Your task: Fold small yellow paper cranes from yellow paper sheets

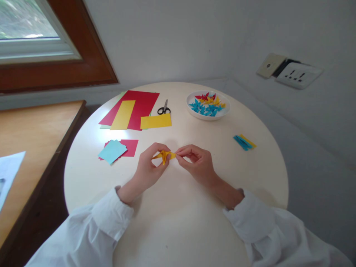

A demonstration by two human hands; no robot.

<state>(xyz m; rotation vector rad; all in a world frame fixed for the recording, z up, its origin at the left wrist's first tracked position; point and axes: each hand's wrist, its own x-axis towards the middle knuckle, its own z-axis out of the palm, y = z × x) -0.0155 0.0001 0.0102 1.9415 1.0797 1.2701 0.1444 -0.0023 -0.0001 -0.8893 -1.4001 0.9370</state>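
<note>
A small folded yellow paper crane is held just above the middle of the round white table. My left hand pinches its body between thumb and fingers. At the crane's right tip, the thumb and forefinger of my right hand are pressed together on the paper. Left of my hands lies a fanned stack of small light-blue squares over red squares. Finished-looking red, yellow and blue paper cranes fill a white dish beyond my right hand.
Large red sheets and yellow strips lie at the back left, beside black-handled scissors. Blue and yellow folded strips rest at the right. A wooden desk with papers stands left; wall sockets are at right.
</note>
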